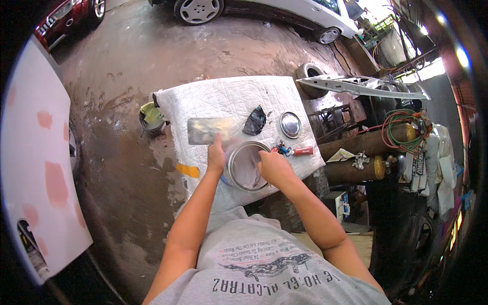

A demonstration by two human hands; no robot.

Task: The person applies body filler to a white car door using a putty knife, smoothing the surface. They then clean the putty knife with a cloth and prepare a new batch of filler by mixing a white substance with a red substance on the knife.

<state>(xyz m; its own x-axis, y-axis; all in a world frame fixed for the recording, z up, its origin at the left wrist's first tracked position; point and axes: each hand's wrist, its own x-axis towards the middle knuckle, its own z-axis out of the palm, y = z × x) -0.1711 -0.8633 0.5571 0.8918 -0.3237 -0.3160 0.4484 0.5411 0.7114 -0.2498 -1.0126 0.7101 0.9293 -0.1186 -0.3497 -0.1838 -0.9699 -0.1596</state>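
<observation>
Open can [230, 169]: round, metal-rimmed, on the white padded cover [231, 94] near its six o'clock edge. We take the can as the middle of our dial, twelve pointing away from the wearer. Its mouth is circular, giving us no long axis; pale material shows inside.
Right hand [275, 169]: at three o'clock, the nearer of the two, its curled fingers meeting the rim and reaching slightly over the opening. We cannot tell whether they clamp the rim or something hidden beneath them.
Left hand [216, 156]: between nine and ten, just outside the rim. One digit points to twelve, overlapping the sheet's near edge; we cannot tell whether it grips.
Metal sheet [204, 132]: between ten and eleven from the can, almost straight ahead of the left hand, its long axis running nine to three. Its right end looks blurred to us.
Far side: we find a crumpled black piece [254, 121] at twelve and a round silver lid [291, 125] between one and two.
Flanks: a red tube [304, 151] lies between two and three, an orange strip [188, 170] near nine.
</observation>
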